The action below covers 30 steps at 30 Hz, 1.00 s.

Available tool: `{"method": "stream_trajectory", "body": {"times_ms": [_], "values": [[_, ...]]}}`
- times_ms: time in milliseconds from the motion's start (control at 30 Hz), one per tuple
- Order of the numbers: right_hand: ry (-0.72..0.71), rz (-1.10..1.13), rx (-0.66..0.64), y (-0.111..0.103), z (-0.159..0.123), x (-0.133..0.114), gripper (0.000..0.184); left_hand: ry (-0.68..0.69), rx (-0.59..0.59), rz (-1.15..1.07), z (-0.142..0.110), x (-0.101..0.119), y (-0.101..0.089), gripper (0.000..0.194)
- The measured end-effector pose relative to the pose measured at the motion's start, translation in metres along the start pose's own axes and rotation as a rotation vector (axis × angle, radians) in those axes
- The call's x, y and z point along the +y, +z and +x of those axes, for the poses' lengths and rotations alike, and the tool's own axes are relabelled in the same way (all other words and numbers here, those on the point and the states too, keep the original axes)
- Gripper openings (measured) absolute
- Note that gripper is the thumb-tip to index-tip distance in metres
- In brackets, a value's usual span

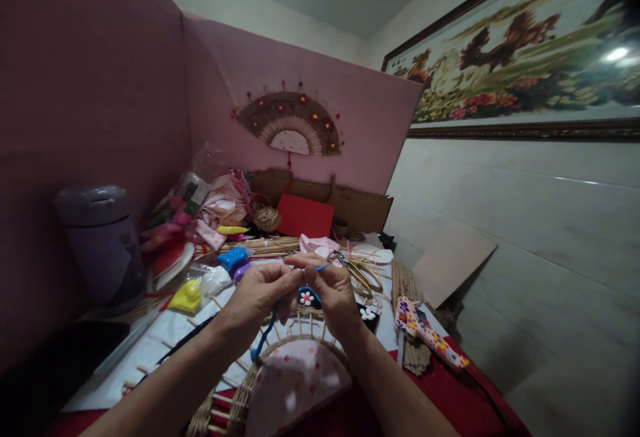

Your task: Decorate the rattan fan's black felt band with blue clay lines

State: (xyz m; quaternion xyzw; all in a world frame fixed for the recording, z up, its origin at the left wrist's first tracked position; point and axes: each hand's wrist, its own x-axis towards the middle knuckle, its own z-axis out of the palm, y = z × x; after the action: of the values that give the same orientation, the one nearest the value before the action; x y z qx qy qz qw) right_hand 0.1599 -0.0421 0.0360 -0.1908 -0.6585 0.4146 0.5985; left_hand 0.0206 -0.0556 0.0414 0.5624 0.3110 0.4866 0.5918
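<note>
My left hand (270,288) and my right hand (331,290) meet above a fan-shaped craft piece, fingertips pinched close together. A strand of blue yarn (265,337) runs through the fingers of both. One end of it hangs below my left hand to the woven edge; a short bit pokes out above my right fingers. Beneath lies the fan (243,387), made of wooden sticks woven with brown twine. A pale pink dotted half-round (300,383) forms its base. Black cloth with white flowers (367,314) shows behind the hands. My fingers hide the exact pinch point.
Gold-handled scissors (367,277) lie beyond my right hand. A flower-patterned glue gun (430,333) rests on sticks at right. Yellow clay (185,298) and blue clay (233,258) sit at left, near a purple cup (103,257). A finished fan (290,120) hangs on the pink board.
</note>
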Motion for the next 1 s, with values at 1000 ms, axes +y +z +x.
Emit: {"method": "stream_trajectory", "body": {"times_ms": [1000], "values": [[-0.050, 0.057, 0.113, -0.002, 0.007, 0.005, 0.007, -0.071, 0.051, -0.265, 0.002, 0.011, 0.011, 0.032]]}}
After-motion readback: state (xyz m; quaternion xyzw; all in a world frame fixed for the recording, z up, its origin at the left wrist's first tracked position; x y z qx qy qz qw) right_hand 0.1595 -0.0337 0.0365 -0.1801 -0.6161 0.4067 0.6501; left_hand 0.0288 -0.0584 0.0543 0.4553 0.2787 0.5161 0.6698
